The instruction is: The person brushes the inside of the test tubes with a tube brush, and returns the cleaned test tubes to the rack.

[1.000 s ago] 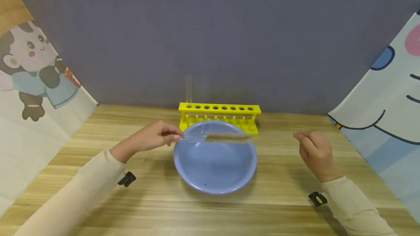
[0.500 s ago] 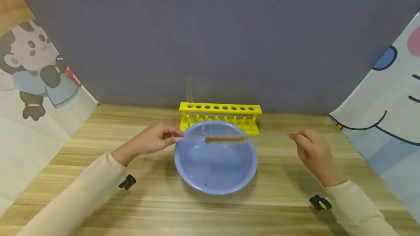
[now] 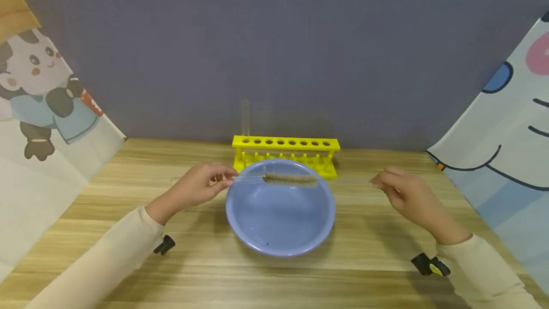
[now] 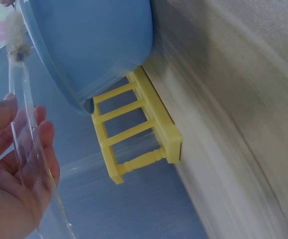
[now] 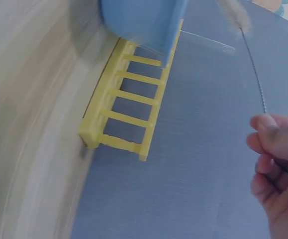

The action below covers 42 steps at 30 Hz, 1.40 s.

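Observation:
Between thumb and fingers, my left hand (image 3: pixel 199 184) (image 4: pixel 7 194) holds a clear glass test tube (image 3: pixel 249 178) (image 4: pixel 28 124) lying roughly level, its mouth toward the right. A test tube brush (image 3: pixel 291 180) (image 5: pixel 236 14) with tan bristles lines up with that mouth. My right hand (image 3: pixel 405 194) (image 5: pixel 283 164) pinches the brush's thin twisted-wire handle (image 5: pixel 254 69). In the left wrist view, the bristle end meets the tube's mouth; how far inside it reaches I cannot tell. Both tube and brush are above a blue basin (image 3: pixel 279 221).
Behind the basin stands a yellow test tube rack (image 3: pixel 286 142), partly hidden by it. Another clear test tube (image 3: pixel 245 118) is upright in the rack's leftmost hole. A grey panel (image 3: pixel 274 51) closes off the back of the wooden table (image 3: pixel 206 271), and printed sheets flank both sides.
My right hand has moved left, bringing the brush toward the left hand. The left hand keeps its grip on the test tube and has barely moved.

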{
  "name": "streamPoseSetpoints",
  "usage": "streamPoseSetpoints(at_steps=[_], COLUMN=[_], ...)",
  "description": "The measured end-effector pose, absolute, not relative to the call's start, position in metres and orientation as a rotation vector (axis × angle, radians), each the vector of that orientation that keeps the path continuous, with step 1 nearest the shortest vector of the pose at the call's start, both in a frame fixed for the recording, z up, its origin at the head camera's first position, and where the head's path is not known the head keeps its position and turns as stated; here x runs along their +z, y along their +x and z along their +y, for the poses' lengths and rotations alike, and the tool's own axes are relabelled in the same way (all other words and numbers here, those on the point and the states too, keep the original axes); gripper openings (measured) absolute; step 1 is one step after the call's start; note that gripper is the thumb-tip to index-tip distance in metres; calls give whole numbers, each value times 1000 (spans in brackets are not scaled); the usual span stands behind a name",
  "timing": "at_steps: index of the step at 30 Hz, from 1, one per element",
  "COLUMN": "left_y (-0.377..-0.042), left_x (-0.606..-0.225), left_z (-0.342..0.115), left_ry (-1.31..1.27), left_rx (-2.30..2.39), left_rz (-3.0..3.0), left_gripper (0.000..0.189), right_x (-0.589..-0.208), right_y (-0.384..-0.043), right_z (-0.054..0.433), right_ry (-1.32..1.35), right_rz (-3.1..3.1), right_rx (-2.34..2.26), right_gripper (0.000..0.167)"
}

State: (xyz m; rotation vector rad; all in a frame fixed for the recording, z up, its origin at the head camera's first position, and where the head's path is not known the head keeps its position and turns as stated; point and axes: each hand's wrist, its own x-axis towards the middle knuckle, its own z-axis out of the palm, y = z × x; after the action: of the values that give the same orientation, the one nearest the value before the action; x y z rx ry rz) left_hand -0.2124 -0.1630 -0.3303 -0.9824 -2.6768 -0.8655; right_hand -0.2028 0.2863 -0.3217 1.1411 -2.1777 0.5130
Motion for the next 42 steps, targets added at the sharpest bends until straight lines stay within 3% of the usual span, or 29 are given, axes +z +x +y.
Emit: streamPoseSetpoints(at_steps=[2,6,8,32,42], left_y=[-212,-211,-211,-215,-220], left_x=[-331,-332,-333,-348,-351], left_z=[-164,-163,-163,-158,-152], left_ry=[-975,-980,-981,-1050,-1221], left_rx=[-862,-854,-845,-607,-539], left_rz=[-2663,-2620,-2594,-2221,-2041], left_gripper=[20,22,22,30,32], right_x=[-317,-313,-314,-313,-319], right_y=[-201,-200,-199,-201,-204], right_z=[287,287,287,292,285], right_ry=[1152,1182,1201,1160,1186], right_rz=[-2225,-2291,-2327,-2858,-2902], right_rx=[560,667,710,1318,1450], right_gripper=[15,48,50,15,12])
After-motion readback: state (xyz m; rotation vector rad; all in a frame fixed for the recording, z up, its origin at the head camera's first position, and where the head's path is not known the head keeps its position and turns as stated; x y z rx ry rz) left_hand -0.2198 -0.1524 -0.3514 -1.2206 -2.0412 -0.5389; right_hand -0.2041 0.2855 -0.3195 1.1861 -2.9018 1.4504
